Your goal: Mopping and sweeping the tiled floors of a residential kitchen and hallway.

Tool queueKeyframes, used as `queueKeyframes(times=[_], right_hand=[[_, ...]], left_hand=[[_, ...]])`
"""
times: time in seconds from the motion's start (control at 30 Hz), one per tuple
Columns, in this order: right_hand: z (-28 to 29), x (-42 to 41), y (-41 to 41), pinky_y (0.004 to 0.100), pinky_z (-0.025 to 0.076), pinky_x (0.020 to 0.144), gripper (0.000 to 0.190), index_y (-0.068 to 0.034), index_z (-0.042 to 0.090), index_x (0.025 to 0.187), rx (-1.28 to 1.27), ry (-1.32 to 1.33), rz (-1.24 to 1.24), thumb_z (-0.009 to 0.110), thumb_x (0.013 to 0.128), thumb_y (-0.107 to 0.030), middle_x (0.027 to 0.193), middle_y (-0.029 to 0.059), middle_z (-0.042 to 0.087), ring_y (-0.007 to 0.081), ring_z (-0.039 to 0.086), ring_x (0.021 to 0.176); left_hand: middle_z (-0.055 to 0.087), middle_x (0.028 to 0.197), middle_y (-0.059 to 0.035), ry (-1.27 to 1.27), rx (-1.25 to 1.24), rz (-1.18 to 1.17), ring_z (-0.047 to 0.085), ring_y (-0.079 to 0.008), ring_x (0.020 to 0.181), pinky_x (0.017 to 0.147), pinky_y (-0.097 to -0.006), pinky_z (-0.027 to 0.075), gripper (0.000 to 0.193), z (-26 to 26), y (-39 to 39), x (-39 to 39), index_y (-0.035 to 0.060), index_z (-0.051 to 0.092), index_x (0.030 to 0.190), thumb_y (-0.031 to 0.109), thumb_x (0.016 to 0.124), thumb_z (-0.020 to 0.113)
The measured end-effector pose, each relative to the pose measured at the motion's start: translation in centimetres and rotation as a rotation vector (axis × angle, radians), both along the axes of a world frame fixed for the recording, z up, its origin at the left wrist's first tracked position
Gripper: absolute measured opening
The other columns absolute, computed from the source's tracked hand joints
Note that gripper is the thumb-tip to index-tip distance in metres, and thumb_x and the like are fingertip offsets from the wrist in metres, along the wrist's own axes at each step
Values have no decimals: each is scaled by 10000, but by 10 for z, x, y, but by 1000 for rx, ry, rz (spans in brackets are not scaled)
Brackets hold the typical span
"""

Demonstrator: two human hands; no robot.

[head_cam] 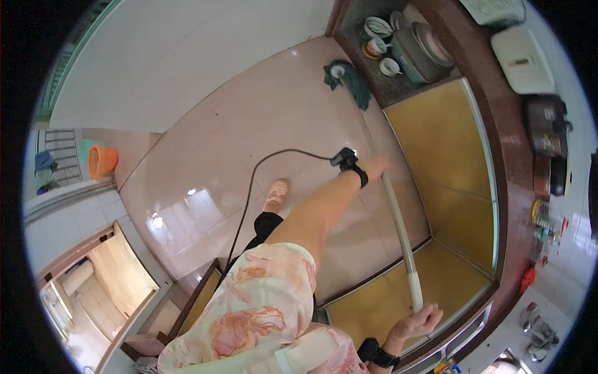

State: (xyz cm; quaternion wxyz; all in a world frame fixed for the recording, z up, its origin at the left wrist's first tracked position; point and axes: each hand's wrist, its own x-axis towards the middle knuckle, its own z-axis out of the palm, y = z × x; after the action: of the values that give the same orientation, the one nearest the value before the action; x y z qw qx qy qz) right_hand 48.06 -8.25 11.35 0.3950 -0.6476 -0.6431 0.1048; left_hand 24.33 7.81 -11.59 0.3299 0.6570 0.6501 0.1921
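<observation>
A long-handled mop slants across the floor in front of me. Its dark green strands (359,91) lie against the base of the open shelf, fanned around a white socket (337,71). My left hand (375,167) grips the pale mop handle (397,212) around its middle, with the arm stretched forward. At the near end of the handle, my right hand (417,321) is closed around the top grip. Both wrists wear black straps with small devices. From the left wrist device, a black cable (254,175) loops back to my body.
Yellow cabinet doors (444,140) and a dark red counter edge (509,187) border the right. An open shelf (397,91) holds bowls, cups and plates. The tiled floor (280,112) shines with reflections. An orange bucket (103,161) stands far left, near a doorway (117,276).
</observation>
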Motion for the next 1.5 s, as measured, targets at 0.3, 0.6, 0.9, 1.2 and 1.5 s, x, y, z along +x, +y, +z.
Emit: queueKeyframes(times=[0.3,0.6,0.9,1.2,1.5], right_hand=[[24,-97,64,278,311,484,142,-29,344,587,34,-23,699,407,715,-38,560,82,398,171,377,526],[66,-112,55,276,338,485,149,-23,361,564,-33,79,757,426,695,-52,546,95,419,165,388,492],[3,-63,28,259,327,503,147,-12,383,554,-307,247,444,431,689,-43,570,56,405,142,382,546],[10,106,-15,207,229,357,260,-69,357,565,44,248,43,454,769,-197,547,-24,295,59,288,441],[145,223,-55,257,298,388,259,-19,431,605,-119,-87,-280,523,753,-212,506,25,366,124,389,480]], left_hand=[[493,885,-93,3,193,456,459,-277,881,753,-478,336,76,5,-36,-127,77,513,741,117,677,524],[474,833,-52,-60,173,753,465,-253,849,697,-503,298,144,63,-145,-131,98,481,756,72,625,534],[489,819,-103,298,-196,421,469,-248,847,650,-457,330,124,16,-205,-127,65,550,727,127,621,535],[540,632,-115,193,22,-91,526,-281,652,622,-450,334,156,105,-187,1,56,569,661,163,553,540],[530,529,-135,-244,471,-462,539,-296,526,472,-399,428,231,179,-188,186,33,569,577,254,516,603]])
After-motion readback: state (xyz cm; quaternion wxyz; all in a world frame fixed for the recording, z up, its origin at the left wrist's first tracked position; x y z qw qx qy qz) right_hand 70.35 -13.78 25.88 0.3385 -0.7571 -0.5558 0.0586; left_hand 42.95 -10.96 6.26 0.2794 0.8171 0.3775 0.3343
